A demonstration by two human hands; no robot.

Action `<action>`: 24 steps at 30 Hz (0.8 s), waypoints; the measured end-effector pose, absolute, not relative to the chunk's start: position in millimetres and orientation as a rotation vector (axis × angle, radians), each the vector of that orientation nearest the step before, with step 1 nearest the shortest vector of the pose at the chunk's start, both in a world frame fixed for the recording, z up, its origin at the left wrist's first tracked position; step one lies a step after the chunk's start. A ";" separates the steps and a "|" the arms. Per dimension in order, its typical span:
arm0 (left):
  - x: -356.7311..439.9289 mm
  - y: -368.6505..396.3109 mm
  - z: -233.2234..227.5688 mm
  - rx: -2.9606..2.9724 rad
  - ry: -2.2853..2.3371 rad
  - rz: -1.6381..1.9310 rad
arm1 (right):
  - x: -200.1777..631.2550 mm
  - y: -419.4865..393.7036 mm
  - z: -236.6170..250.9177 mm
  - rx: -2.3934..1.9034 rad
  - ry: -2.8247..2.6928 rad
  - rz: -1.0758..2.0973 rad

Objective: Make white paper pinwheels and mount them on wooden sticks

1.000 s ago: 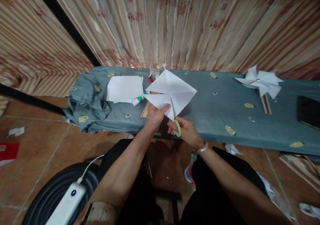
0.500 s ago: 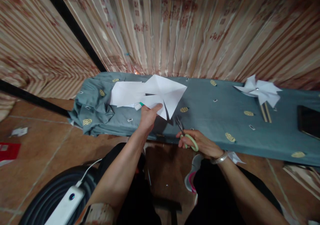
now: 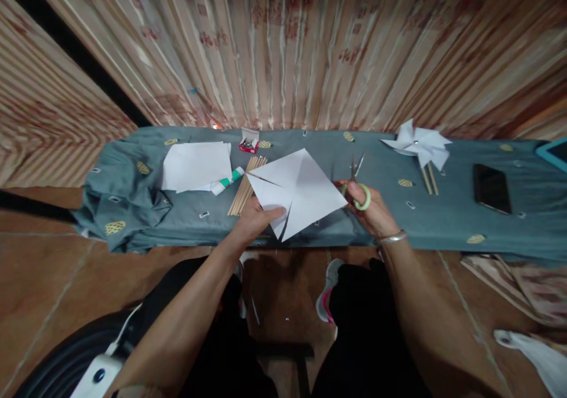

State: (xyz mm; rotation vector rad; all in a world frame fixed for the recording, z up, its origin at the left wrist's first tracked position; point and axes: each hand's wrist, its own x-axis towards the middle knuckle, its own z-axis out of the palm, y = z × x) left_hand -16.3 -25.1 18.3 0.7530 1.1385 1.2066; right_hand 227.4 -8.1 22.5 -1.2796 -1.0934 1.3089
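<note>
My left hand (image 3: 257,219) pinches the near corner of a white paper square (image 3: 301,191) with diagonal cuts, holding it low over the grey-blue covered table (image 3: 447,221). Just right of the paper, my right hand (image 3: 371,209) grips green-handled scissors (image 3: 358,179), their blades pointing away over the cloth and apart from the paper. A bundle of thin wooden sticks (image 3: 243,191) lies just left of the paper.
A stack of white sheets (image 3: 197,165) and a glue stick (image 3: 227,180) lie at the left, a small box of pins (image 3: 248,142) behind. A finished paper pinwheel (image 3: 419,143) and a black phone (image 3: 489,188) sit at the right. Striped curtains hang behind.
The scissors have left the paper and moved right and away over the table. My left hand has lowered the paper flatter toward the cloth. The view has shifted.
</note>
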 end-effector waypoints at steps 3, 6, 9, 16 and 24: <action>-12.2 -29.4 17.3 0.865 1.118 1.066 | 225.4 -4.3 22.1 -1.268 -1.124 1.378; -11.6 -30.9 17.3 0.920 1.140 0.991 | 220.6 -4.4 24.2 -1.283 -1.118 1.451; -12.9 -29.8 17.7 0.931 1.149 0.970 | 216.3 -5.4 26.9 -1.278 -1.081 1.529; -8.8 -21.8 18.9 0.681 1.032 1.101 | 207.9 -1.1 23.8 -1.266 -0.958 1.400; -3.4 -21.9 29.9 0.385 0.802 1.205 | 187.5 7.1 15.5 -1.167 -0.860 1.214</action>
